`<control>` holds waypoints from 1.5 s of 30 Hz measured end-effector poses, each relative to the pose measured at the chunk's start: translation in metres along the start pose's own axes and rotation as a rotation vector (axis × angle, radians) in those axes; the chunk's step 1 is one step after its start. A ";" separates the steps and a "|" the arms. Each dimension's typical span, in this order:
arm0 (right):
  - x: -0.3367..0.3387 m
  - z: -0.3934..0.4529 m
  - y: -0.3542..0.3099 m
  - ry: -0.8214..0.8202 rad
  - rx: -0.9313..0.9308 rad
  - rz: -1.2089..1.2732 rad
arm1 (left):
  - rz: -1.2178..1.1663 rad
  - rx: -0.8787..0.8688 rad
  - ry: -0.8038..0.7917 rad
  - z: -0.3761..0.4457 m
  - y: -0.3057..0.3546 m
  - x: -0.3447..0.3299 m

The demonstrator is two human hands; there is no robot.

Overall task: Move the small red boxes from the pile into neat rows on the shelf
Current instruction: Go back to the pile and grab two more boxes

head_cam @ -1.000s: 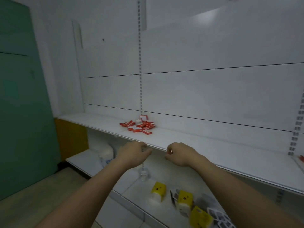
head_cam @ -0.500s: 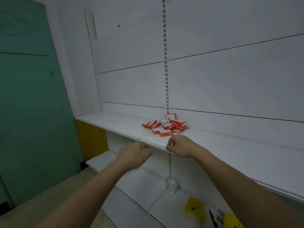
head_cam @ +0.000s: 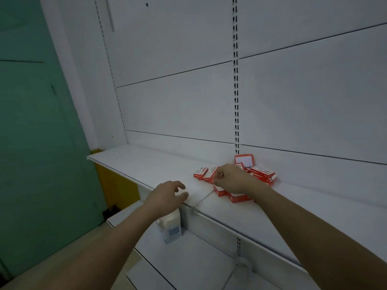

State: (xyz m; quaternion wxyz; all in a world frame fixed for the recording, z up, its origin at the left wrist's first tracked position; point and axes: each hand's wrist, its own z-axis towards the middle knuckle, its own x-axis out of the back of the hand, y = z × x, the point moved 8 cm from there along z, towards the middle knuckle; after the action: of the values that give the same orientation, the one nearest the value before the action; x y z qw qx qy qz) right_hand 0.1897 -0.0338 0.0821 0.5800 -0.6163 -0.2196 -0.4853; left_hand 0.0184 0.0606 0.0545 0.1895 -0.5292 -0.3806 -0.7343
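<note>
**Right hand at the pile, left hand waiting at the shelf edge**

The heap of small red cardboard boxes with white labels (head_cam: 261, 174) lies on the white metal shelf (head_cam: 134, 164), towards the far side against the white slotted back panel (head_cam: 188, 101), just right of the seam between two shelf boards; no rows are laid out yet, so the sorting appears to be at its very start; the right hand (head_cam: 230, 178) sits directly over the near-left part of the heap, its fingers (head_cam: 217, 174) curled and apparently pinching the edge of one tilted red box (head_cam: 210, 173) at the left fringe, though the contact itself is too small to confirm; that box's long axis runs roughly near-left to far-right, leaning on its neighbours; the left hand (head_cam: 167, 195) hovers at the near lip of the shelf, left of the heap and well apart from it, fingers loosely curled and holding nothing; the bare shelf surface stretches leftward from the pile, so a lifted box would likely travel left; the right hand is clearly the nearer one; a white carton with a blue label (head_cam: 170, 229) stands on the lower shelf (head_cam: 188, 258) beneath the left wrist.
</note>
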 end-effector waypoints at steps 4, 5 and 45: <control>-0.006 0.040 -0.006 0.087 -0.025 -0.030 | -0.094 -0.030 0.007 0.047 -0.032 0.004; -0.008 0.050 -0.008 0.113 -0.031 -0.037 | -0.113 -0.044 0.012 0.059 -0.038 0.004; -0.022 0.050 -0.004 0.305 -0.196 0.093 | -1.341 -0.211 -0.733 0.155 0.028 -0.045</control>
State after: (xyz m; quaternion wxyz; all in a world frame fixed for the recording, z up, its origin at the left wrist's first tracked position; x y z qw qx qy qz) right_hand 0.1943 0.0202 0.0719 0.5655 -0.5986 -0.0523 -0.5649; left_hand 0.1521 0.1552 0.0460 -0.4858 -0.4101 -0.5862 -0.5022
